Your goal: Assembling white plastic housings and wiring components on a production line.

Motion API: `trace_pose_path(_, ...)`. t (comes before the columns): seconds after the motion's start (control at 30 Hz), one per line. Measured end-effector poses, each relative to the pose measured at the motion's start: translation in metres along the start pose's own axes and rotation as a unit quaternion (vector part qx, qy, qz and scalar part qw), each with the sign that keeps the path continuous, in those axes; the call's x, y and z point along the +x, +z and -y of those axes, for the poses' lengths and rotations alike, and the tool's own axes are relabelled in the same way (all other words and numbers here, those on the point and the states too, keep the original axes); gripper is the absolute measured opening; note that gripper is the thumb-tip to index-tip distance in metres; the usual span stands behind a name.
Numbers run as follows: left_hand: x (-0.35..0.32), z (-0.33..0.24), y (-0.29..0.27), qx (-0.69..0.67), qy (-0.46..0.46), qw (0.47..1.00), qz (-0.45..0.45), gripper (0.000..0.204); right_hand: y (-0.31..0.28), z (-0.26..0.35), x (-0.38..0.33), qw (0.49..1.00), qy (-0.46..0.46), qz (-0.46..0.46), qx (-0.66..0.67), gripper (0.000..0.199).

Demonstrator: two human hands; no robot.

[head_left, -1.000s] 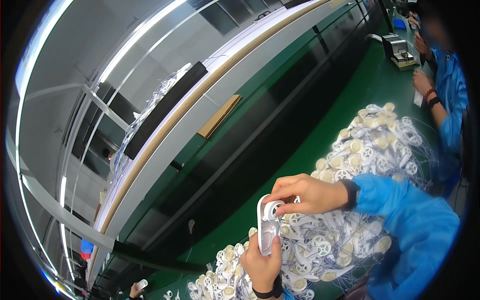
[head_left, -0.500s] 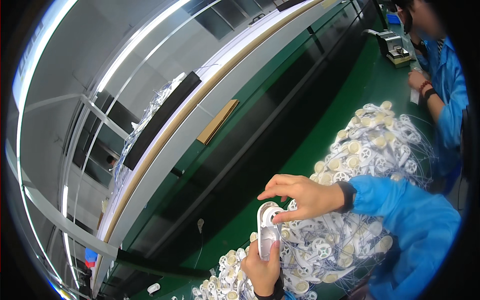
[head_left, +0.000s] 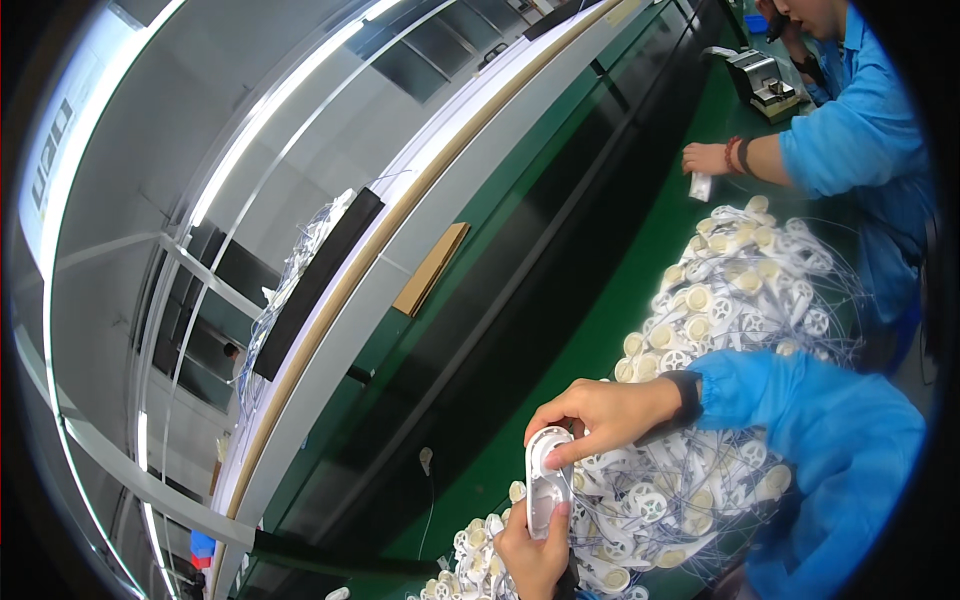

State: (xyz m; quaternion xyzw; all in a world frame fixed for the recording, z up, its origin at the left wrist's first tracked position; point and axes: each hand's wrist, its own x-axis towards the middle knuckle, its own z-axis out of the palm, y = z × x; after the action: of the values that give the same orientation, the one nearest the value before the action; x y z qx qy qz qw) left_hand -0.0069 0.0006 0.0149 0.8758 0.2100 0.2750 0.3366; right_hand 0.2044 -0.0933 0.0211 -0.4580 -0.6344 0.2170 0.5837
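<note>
A long white plastic housing (head_left: 548,490) with a rounded end and a hollow inside stands tilted between my hands, its open face toward me. My left hand (head_left: 533,555) grips its lower end, the thumb on the near edge. My right hand (head_left: 608,412) closes on the upper rounded end, fingers over the rim and thumb pressed inside. Whether a small part sits under that thumb is hidden. Beside and beneath both hands lies a big heap of white plastic parts (head_left: 650,502) with spoked wheels, cream round pieces and thin cords.
At the upper right a co-worker in blue sleeves (head_left: 850,150) holds a white piece near the heap's far end. A metal box-like device (head_left: 765,85) stands on the green table (head_left: 590,330). A cardboard strip (head_left: 432,270) and one loose corded part (head_left: 426,460) lie farther left.
My right hand has moved down onto the housing's upper end, its fingers closing on the rim. The co-worker's arm has reached out to the left with a white piece. The view has shifted slightly.
</note>
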Motion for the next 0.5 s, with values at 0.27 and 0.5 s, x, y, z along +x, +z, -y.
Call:
trace_pose_path(0.27, 0.0, 0.009, 0.003, -0.018, -0.001, 1.0, -0.002, 0.022, 0.0, 0.001, -0.001, 0.999, -0.024, 0.005, -0.031, 0.037)
trace_pose_path(0.5, 0.0, 0.005, 0.006, 0.034, 0.042, 0.999, -0.001, 0.023, 0.007, 0.012, -0.005, 0.997, -0.045, -0.005, -0.063, 0.034)
